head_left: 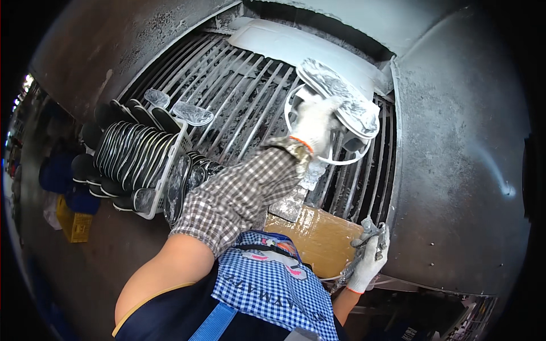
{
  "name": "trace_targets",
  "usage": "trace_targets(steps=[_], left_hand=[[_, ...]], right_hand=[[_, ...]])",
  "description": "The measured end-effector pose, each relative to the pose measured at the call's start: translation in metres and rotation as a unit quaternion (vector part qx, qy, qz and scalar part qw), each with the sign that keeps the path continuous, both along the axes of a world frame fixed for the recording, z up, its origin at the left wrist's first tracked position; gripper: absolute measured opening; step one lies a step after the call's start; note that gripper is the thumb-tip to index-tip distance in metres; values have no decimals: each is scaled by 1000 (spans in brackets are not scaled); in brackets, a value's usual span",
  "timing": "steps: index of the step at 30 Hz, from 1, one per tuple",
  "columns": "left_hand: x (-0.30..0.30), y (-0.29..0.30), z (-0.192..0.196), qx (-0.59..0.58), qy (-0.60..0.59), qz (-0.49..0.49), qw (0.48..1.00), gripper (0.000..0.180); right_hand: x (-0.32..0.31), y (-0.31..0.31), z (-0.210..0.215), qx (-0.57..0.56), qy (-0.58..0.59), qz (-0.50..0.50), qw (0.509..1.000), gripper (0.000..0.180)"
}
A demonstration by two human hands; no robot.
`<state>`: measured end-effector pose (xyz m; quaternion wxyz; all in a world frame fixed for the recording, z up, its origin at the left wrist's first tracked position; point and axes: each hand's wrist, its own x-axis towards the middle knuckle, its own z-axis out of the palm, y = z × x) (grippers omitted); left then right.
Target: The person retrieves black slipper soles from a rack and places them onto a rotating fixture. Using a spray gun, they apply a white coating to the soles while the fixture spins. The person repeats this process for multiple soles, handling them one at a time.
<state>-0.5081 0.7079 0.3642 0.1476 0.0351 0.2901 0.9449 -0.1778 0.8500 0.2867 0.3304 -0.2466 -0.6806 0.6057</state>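
Extends the white-gloved left hand [314,122] over a white, ring-shaped frame [344,163]; cannot tell, through blur, whether clamped, together or apart. Has a long, oval, sole-shaped piece [344,96], smeared grey and white, just right of that hand, across the frame. Clamps a grey metallic tool [369,232] in the white-gloved right hand [368,264].

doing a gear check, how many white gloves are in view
2: one on the left hand, over the round white frame; one on the right hand, at lower right.
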Motion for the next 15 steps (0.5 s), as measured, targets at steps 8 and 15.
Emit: trace_targets(steps=[8, 15], left_hand=[[-44, -160, -14, -78, 45, 152, 984, 27], [-104, -217, -155, -70, -139, 134, 979, 36]], right_hand=[[-5, -18, -3, 0, -74, -11, 997, 51], [-26, -33, 1, 2, -72, 11, 997, 55]])
